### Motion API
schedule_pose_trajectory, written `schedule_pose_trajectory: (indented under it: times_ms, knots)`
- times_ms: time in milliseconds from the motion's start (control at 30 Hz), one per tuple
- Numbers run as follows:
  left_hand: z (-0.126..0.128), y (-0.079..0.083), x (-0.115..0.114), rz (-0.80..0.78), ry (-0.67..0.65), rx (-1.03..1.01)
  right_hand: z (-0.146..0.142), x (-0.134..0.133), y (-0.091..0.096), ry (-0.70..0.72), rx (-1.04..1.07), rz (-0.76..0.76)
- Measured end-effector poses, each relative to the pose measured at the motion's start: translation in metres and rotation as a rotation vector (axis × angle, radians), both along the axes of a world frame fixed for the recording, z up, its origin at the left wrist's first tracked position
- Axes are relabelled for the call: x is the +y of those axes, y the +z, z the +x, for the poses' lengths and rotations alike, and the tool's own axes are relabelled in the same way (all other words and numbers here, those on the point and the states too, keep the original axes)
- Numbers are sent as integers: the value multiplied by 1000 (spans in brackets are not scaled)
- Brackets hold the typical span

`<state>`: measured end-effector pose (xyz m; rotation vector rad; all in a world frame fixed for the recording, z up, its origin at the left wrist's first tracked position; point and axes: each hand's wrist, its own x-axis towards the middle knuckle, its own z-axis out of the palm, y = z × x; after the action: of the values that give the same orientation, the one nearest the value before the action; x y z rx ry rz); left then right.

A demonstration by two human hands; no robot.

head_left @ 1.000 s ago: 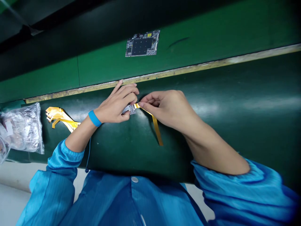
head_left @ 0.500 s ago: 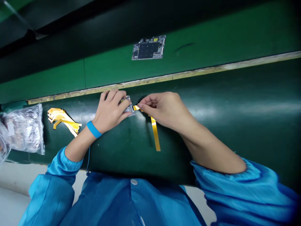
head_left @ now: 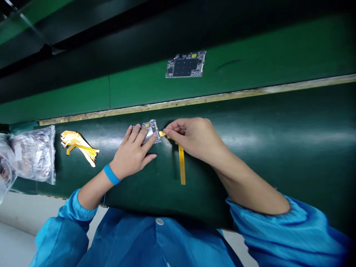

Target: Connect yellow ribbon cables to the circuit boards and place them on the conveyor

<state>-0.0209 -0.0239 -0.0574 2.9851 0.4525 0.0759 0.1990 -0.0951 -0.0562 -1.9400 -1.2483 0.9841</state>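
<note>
On the dark green mat lies a small circuit board, partly covered by my left hand. That hand is spread flat, with its fingertips resting on the board and the thumb off to the near side. My right hand pinches an orange flat flex cable between thumb and forefinger. One end of the cable reaches the board's right edge; whether it sits in the connector I cannot tell. The cable's other end hangs down toward me below my right hand. A blue wrist strap circles my left wrist.
A pile of orange flex cables lies to the left. Beyond it is a clear plastic bag of silvery packets. Another circuit board rests on the green ledge behind the worn wooden edge strip.
My left hand has opened from gripping the board's sides to lying flat over it, and moved a little toward me. My right hand keeps its pinch on the cable. The view has shifted slightly.
</note>
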Motion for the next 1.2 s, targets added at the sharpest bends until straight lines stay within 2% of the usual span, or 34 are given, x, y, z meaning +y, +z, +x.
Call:
schedule_pose_trajectory:
  times_ms: [233,500,633,800,900,1067,1200]
  knots:
    - [1,-1,-3,31,22,110,-1,1,-1,-8,11,24]
    - [11,16,-6,83,39,220,-1,1,-4,5,-34,51]
    - [15,16,-6,77,40,212,-1,0,-6,3,-23,51]
    - [1,5,-6,11,62,-2,3,-2,-11,-11,103,49]
    - [-10,5,-7,-49,150,-206,4,-2,-14,-5,158,27]
    - [-12,7,2,-167,320,-555,3,7,-7,88,78,72]
    - [-11,-1,15,-184,462,-712,1,36,5,153,-25,185]
